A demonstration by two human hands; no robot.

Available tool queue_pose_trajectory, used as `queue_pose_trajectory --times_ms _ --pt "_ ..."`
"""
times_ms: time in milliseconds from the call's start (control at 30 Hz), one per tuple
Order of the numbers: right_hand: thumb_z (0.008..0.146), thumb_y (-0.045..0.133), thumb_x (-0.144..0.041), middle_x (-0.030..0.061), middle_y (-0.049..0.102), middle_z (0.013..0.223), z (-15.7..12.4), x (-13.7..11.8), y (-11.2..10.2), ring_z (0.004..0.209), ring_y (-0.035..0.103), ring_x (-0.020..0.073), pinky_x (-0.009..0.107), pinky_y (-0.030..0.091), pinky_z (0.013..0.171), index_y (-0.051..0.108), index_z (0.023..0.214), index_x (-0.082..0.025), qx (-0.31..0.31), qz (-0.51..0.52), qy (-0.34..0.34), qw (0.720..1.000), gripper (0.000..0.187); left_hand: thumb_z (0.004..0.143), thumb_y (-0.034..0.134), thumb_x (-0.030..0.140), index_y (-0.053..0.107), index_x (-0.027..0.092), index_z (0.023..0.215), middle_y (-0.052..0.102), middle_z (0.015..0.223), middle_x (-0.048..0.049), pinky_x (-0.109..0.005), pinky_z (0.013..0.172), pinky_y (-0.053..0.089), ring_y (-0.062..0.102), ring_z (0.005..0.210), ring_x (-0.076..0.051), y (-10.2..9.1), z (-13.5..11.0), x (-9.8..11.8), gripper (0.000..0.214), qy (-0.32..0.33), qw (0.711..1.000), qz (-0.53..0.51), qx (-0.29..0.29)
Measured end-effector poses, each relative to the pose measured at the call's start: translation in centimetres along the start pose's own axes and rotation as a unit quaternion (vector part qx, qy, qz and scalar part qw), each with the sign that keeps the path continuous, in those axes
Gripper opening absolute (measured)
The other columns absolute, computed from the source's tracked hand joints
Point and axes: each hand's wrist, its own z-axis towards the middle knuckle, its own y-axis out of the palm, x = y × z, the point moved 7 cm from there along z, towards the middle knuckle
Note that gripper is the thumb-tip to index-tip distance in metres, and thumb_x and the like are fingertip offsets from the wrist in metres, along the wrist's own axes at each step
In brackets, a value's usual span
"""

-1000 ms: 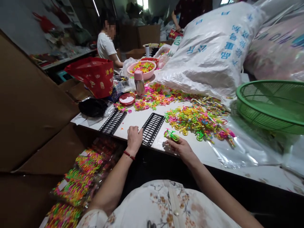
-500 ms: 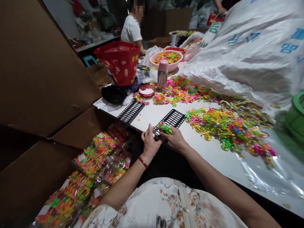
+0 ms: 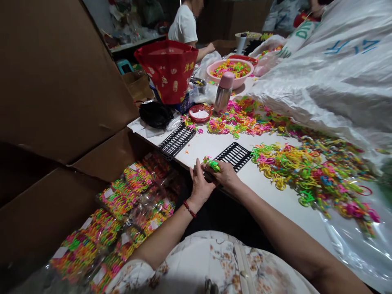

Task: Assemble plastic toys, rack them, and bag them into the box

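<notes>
Meeting now at rack [image 3: 234, 155], both hands, left hand [image 3: 199, 184], right hand [image 3: 224, 174]

This is a small packing workshop for cheap plastic trinkets, crowded and makeshift. A long white worktable [image 3: 275, 196] runs through it, strewn with heaps of neon plastic pieces [image 3: 309, 171]. On the table lie black slotted racks [image 3: 177, 140], and at its far end stands a pink basin [image 3: 230, 71] full of the same pieces. Beside the table's near edge an open cardboard carton [image 3: 61, 102] holds sealed packets of sorted pieces [image 3: 122, 204]. Huge printed bulk sacks [image 3: 330, 69] slump onto the table's right side. Behind the table's far end another worker [image 3: 185, 26] sits among more cartons.
</notes>
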Motion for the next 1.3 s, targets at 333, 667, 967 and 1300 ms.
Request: queue_pose_trajectory --times_ms 333,667,967,1300 --pt "0.081 0.063 -0.026 0.0026 0.064 0.08 -0.6 -1.1 0.2 0.073 0.058 0.0152 0.024 0.042 0.068 0.069 0.084 -0.019 0.023 -0.013 -0.079 0.997 0.01 0.087 0.05 0.015 0.031 0.02 0.146 0.049 0.143 -0.0147 -0.044 0.113 0.034 0.046 0.134 -0.022 -3.4 0.6 0.0 0.062 -0.012 0.995 -0.089 0.046" --pt "0.081 0.068 -0.027 0.002 0.06 0.083 -0.2 -0.4 0.7 0.071 0.055 0.0133 0.023 0.04 0.065 0.072 0.082 -0.02 0.034 -0.03 -0.069 0.997 0.008 0.089 0.056 0.025 0.064 0.021 0.123 0.064 0.123 -0.0085 -0.035 0.104 0.042 0.057 0.115 -0.02 -5.3 6.8 2.9 0.036 0.088 0.962 -0.055 -0.254" --pt "0.083 0.069 -0.034 0.0029 0.061 0.086 -0.4 -0.2 0.9 0.073 0.057 0.0133 0.023 0.042 0.066 0.073 0.082 -0.021 0.05 -0.003 -0.079 0.996 0.014 0.087 0.06 0.033 0.068 0.019 0.109 0.067 0.106 -0.0077 -0.031 0.09 0.049 0.063 0.098 -0.019 -5.4 6.5 2.5 0.027 0.116 0.975 -0.046 -0.184" --pt "0.084 0.063 -0.018 0.0101 0.06 0.117 -3.6 -1.1 -3.7 0.104 0.059 0.0194 0.03 0.048 0.089 0.059 0.123 -0.02 0.069 -0.074 -0.118 0.988 0.039 0.083 0.062 0.04 0.053 0.022 0.133 0.058 0.117 -0.0088 -0.031 0.074 0.056 0.063 0.089 -0.018 -6.5 4.8 1.6 0.054 0.048 0.998 -0.012 -0.037"
